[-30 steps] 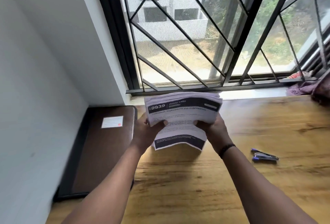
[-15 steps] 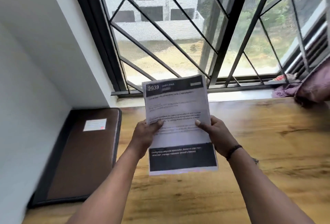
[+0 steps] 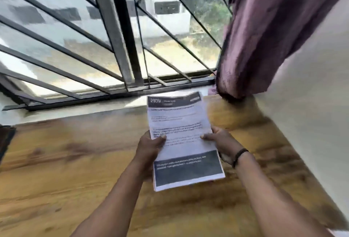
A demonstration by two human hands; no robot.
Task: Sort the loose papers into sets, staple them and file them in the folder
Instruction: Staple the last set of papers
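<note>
From the head view, you hold the stack of papers (image 3: 184, 140) above the wooden tabletop (image 3: 75, 161), near the window. Your left hand (image 3: 149, 147) pinches its left edge, thumb on top. Your right hand (image 3: 220, 142) pinches the right edge, fingers curled behind. A purple curtain (image 3: 264, 34) hangs at right.

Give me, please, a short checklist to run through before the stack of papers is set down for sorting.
1. Left hand grips the stack of papers, thumb on top: ok.
2. Right hand grips the opposite edge: ok.
3. Sheet edges squared: not ok, lower edges look slightly fanned.
4. Bare wooden table below for laying sets out: ok.
5. Stapler within view: not ok, not in frame.
6. Folder ready: cannot tell, only a dark edge shows at far left.
</note>
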